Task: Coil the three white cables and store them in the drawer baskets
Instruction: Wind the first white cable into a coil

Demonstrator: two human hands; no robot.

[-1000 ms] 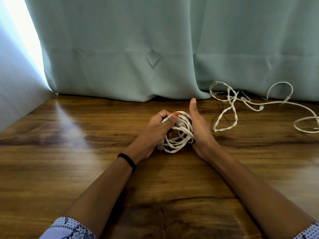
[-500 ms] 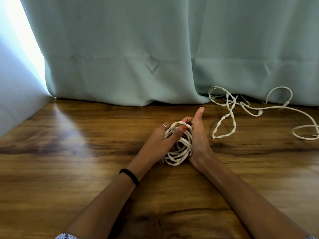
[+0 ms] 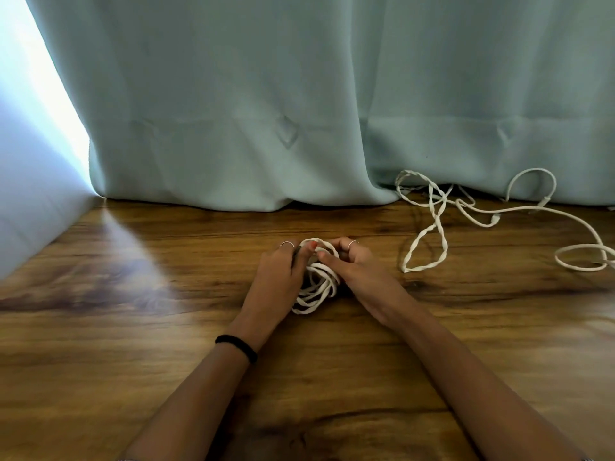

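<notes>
- A bright strip of light is showing at the upper left of the frame, beside a pale wall (image 3: 30,201) running down the left edge.
- A pale green fabric curtain (image 3: 266,111) is hanging across the whole upper half, its hem resting on the brown wood-grain floor (image 3: 133,344).
- The left hand (image 3: 278,277), with a black band (image 3: 237,346) around its wrist, is sitting at the centre of the frame, its fingers curling onto the left side of a bundled coil of white cable (image 3: 316,287).
- That coil is lying on the floor at the centre, held between both hands.
- The right hand (image 3: 361,274) is gripping the coil's right side, its thumb pressing across the loops and its fingers curling over the top.
- A loose, partly twisted white cable (image 3: 429,227) is lying on the floor right of centre, well apart from the hands.
- A thinner loose white cable (image 3: 532,211) is trailing along the curtain hem to the right edge of the frame.
</notes>
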